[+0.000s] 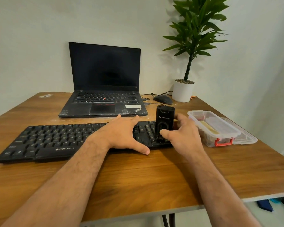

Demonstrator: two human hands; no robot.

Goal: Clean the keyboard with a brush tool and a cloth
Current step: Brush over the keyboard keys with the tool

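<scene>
the keyboard (56,141) lies flat across the near part of the wooden table (138,177), just in front of the laptop (103,102), and the black brush tool (164,123) stands upright on its right end, so this looks like the brushing step, with no cloth that i can make out. the right hand (182,135) curls round the tool, thumb across its front, while the left hand (123,133) rests spread flat on the keys, steadying the board. the next move probably calls for short, light sweeps along the key rows, left hand holding firm.
</scene>
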